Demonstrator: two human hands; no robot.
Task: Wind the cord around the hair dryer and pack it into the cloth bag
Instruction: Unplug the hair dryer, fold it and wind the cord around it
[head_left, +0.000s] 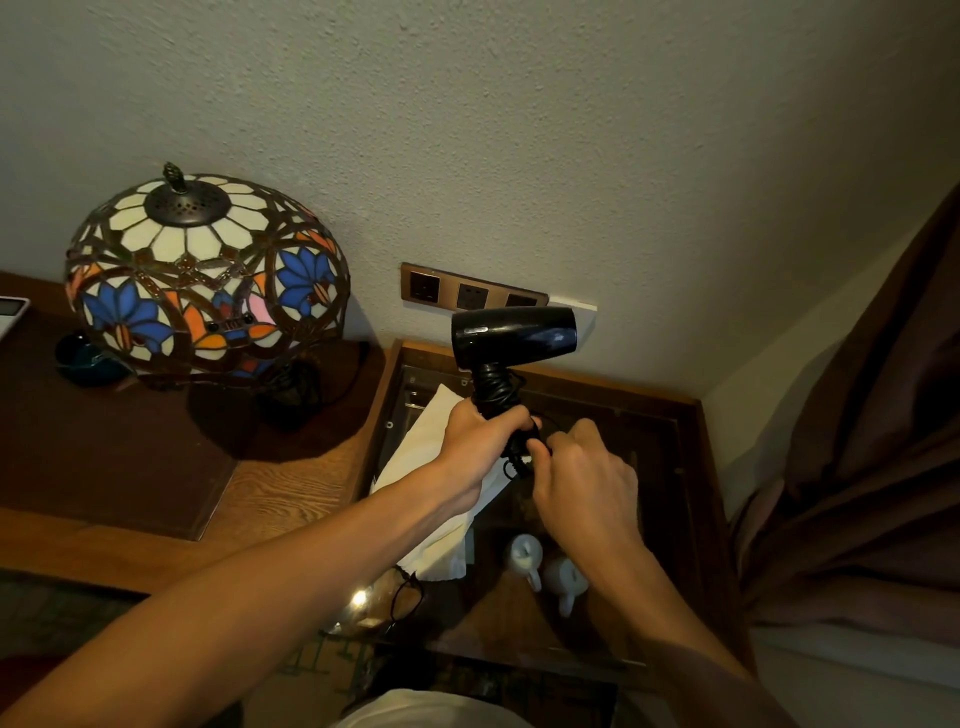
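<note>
Dryer: a black hair dryer is held upright in the air above the glass-topped surface, barrel level and pointing right, just in front of the wall sockets.
Cord: the black cord is wound in several turns around the handle below the barrel; a short loose end hangs under the handle between the two hands.
Left hand: the left hand reaches in from the lower left, and its grip is clamped around the lower part of the handle, over the bottom turns of cord.
Right hand: the right hand is just beside the left, touching the loose end of the cord at the foot of the handle; its grip is closed, fingers curled in on that end, and the plug itself cannot be made out.
Bag: a pale cloth bag lies flat on the glass, directly under the left wrist and forearm, running from the far left corner toward the near edge.
Under the glass: two small white jugs stand side by side below the right forearm.
Near edge: a pair of dark-framed glasses lies just past the near end of the bag.
Left side: a stained-glass lamp stands on the wooden desk beside the glass top, well apart from the dryer.
Right side: a brown curtain hangs by the wall.
</note>
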